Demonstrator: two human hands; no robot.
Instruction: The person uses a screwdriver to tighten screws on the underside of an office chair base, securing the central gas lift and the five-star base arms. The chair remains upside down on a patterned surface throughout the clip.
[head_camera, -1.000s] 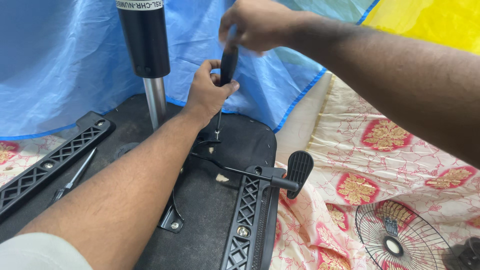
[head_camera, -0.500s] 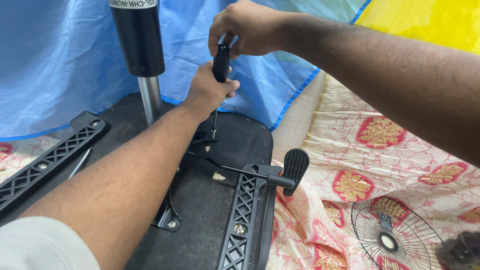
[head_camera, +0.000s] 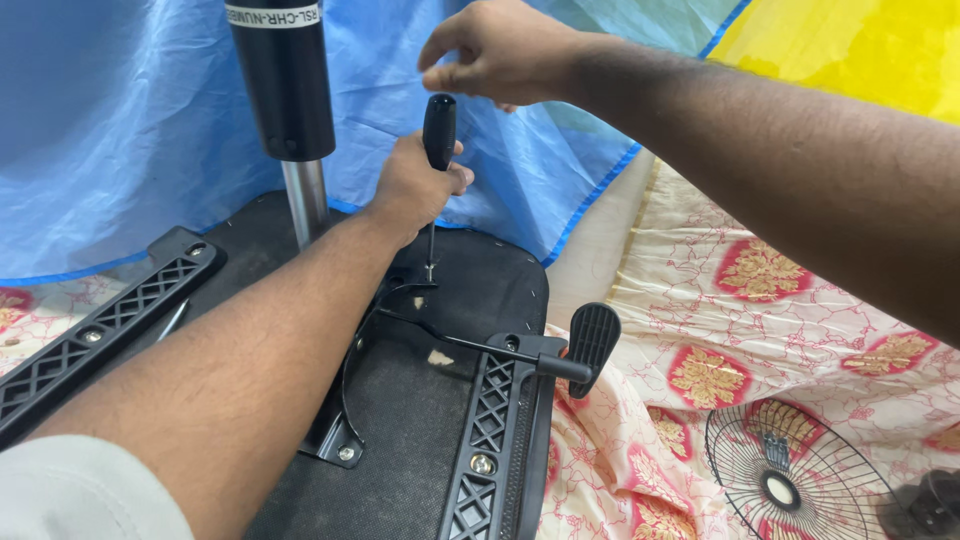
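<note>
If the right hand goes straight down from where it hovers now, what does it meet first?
Most likely the black top of the screwdriver handle, which stands upright just below the right hand. The left hand grips it lower down. Depth is unclear.

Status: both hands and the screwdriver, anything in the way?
Left hand grips black-handled screwdriver, tip on upturned black chair seat. Right hand open above handle, not touching. Nothing blocking.
</note>
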